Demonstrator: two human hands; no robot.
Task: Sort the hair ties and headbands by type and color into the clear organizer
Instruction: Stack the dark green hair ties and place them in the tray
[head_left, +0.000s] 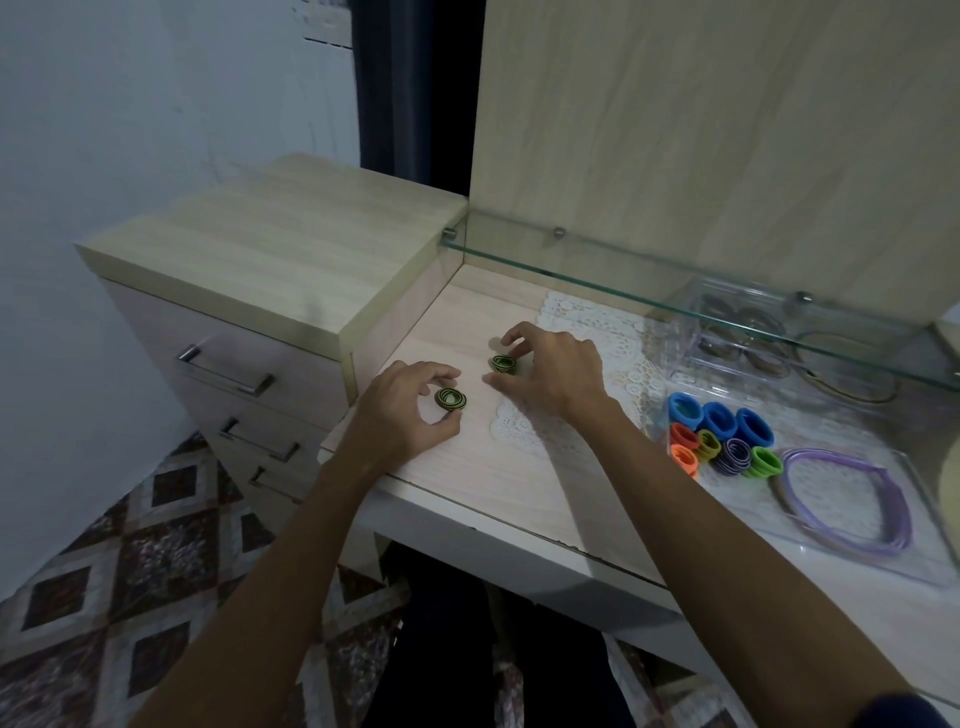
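1. The left hand (402, 410) arches over a small coiled green-and-black hair tie (450, 399) lying on the pale wooden desktop (467, 478). Thumb and fingers curl close round it; whether they touch it cannot be told.
2. The right hand (545, 371) arches likewise over a second coiled green-and-black hair tie (503, 364), further back. Contact is equally uncertain.
3. Judgement: the matching pair sits apart at the left, seemingly gathered as one colour group for sorting.
4. At the near right, a flat clear plastic tray (924, 566) holds blue, orange, green and purple coiled ties (719, 436) in a cluster, with thin purple headbands (852, 499) beside them.
5. Far right, under a glass shelf (675, 286), a clear plastic box (737, 332) holds pale rings, too blurred to identify.
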